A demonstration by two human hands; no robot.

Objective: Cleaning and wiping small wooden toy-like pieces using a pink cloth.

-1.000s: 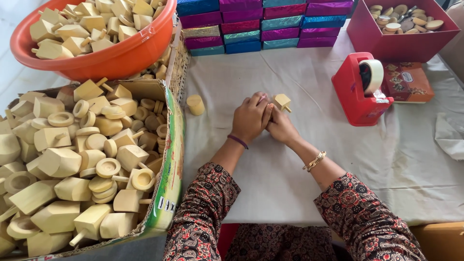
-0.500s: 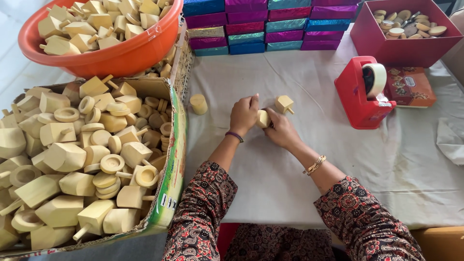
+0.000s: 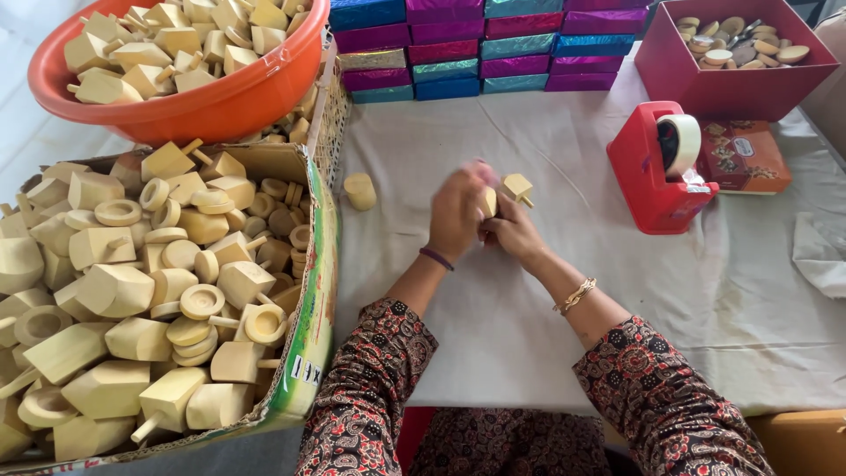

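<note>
Wood piece (image 3: 489, 201) pale, blurry, prob. clasped betw. both hands.

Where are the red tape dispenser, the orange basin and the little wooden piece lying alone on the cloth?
red tape dispenser (image 3: 650, 176), head view, on its red body.
orange basin (image 3: 211, 104), head view, on its outer wall.
wooden piece (image 3: 359, 190), head view, on its side.

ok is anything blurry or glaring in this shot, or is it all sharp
Head view: the left hand is smeared by motion blur, the right hand less so; the wooden pieces in the cardboard box look sharp; light is soft and even, with no harsh glare.
</note>
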